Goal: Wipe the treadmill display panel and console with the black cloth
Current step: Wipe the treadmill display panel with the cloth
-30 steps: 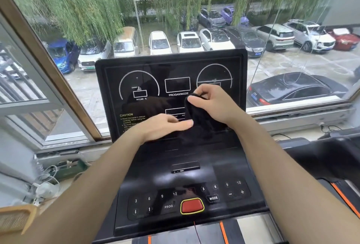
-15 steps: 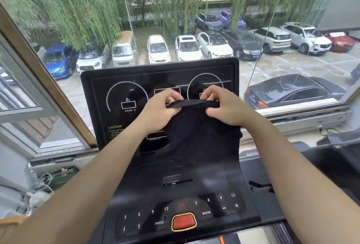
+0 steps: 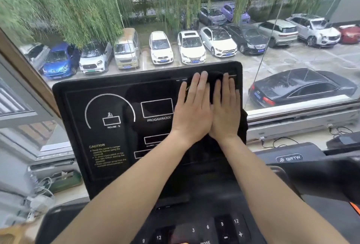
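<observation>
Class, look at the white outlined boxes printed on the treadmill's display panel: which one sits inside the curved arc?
The small box labelled INCLINE %, on the panel's left side; the others stand outside that arc.

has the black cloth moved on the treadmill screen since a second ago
Yes. The black cloth has gone up and to the right on the display panel, from below the PROGAM/MODE box to its top right corner.
</observation>
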Demonstrator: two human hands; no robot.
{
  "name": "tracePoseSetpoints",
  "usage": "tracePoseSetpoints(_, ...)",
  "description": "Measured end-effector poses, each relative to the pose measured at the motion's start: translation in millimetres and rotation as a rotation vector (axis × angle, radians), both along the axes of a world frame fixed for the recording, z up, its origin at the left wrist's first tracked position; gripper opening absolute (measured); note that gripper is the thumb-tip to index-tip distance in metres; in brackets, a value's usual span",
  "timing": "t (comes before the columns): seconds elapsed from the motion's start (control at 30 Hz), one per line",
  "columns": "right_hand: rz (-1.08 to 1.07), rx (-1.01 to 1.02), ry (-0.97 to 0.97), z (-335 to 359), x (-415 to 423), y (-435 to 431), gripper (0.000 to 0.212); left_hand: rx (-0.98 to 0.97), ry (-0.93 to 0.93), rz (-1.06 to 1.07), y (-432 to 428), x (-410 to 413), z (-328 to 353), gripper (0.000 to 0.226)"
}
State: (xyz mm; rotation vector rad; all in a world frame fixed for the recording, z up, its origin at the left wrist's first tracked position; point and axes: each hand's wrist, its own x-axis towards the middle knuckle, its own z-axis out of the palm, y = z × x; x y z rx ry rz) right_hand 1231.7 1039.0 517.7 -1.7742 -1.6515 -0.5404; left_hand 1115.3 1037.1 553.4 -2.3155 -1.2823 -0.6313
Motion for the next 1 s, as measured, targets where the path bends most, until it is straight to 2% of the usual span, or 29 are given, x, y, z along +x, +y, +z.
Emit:
tracePoseSetpoints(0.07, 0.009, -0.065, -0.029, -1.4, 1.7, -1.9, 0.068, -0.006, 0.04, 0.043, -1.9, -7.3, -8.6, 0.062)
tracePoseSetpoints(0.2, 0.061, -0.103, -0.092, 14.7, -23.1, 0.7, 0.072, 0.03, 0.066, 0.096, 3.9, -66.2, -14.0, 0.061)
tracePoseSetpoints(0.33, 0.201, -0.083, -0.186, 33.9, -124.8, 10.4, 0.07, 0.101, -0.013, 0.253, 1.2, -161.4, -9.5, 0.053)
tracePoseSetpoints(0.47, 0.388, -0.099, -0.295, 38.4, -237.1, 15.9, 0.069, 0.008, -0.097, 0.461, -12.0, -265.0, -14.9, 0.057)
tracePoseSetpoints(0.57, 0.493, -0.11, -0.392, 19.2, -277.2, 7.5, 0.068, -0.01, -0.112, 0.521, -30.4, -297.1, -36.8, 0.059)
tracePoseSetpoints(0.7, 0.537, -0.079, -0.482, -7.5, -263.5, -5.1, 0.065, -0.069, -0.313, 0.498, -37.7, -269.0, -46.5, 0.061)
tracePoseSetpoints(0.8, 0.474, -0.044, -0.412, 2.9, -208.9, 3.0, 0.064, -0.055, -0.409, 0.347, -23.7, -222.8, -35.2, 0.057)
tracePoseSetpoints(1.0, 0.243, 0.056, -0.282, 38.2, -56.4, 27.3, 0.063, 0.056, -0.286, 0.188, 20.8, -80.3, 10.2, 0.064)
